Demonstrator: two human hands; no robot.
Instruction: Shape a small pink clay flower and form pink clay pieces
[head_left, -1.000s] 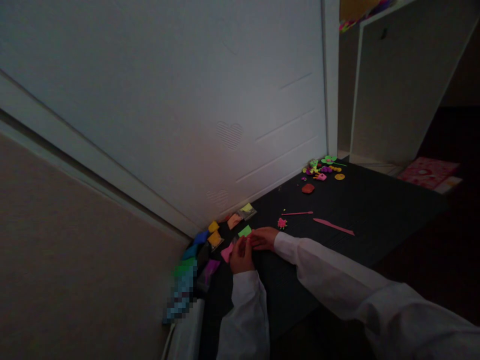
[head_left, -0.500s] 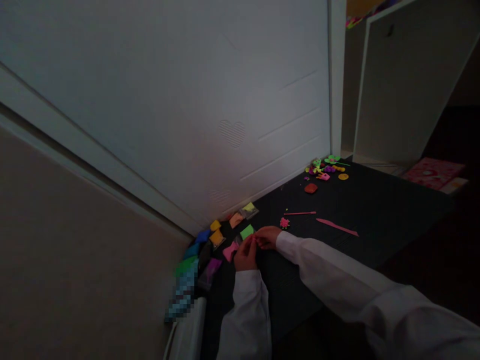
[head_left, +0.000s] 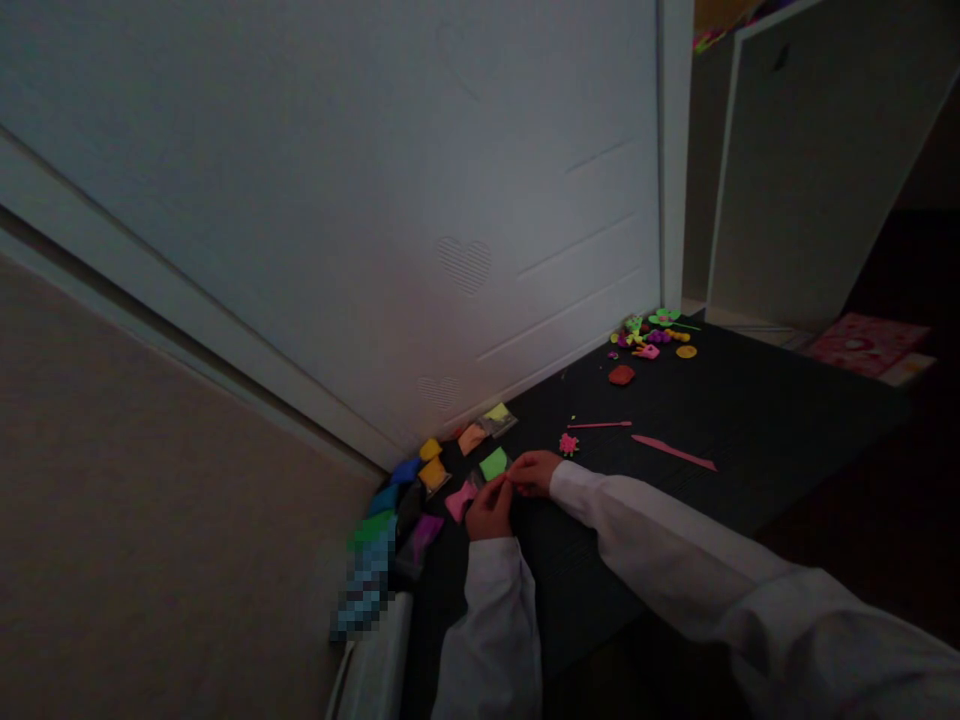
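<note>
My left hand (head_left: 490, 510) and my right hand (head_left: 533, 473) meet fingertip to fingertip over the dark table, both closed in a pinch. Whatever lies between the fingers is too small and dim to name. A packet of green clay (head_left: 494, 463) lies just behind the fingertips. Left of my left hand is a packet of pink clay (head_left: 460, 501). Beyond my right hand sits a small knobbly pink clay piece (head_left: 568, 444). A thin pink stick tool (head_left: 600, 425) and a flat pink modelling knife (head_left: 673, 452) rest farther right.
Several colourful clay packets (head_left: 433, 474) line the left edge of the dark table (head_left: 780, 400) along the white panel (head_left: 360, 200). Small finished clay figures (head_left: 648, 338) cluster at the far corner, with a red clay lump (head_left: 621, 375) in front. A yellow disc (head_left: 686, 352) lies nearby.
Both hands stay together in nearly the same place, with only slight shifts of the fingers. The clay pieces and tools have not moved.
</note>
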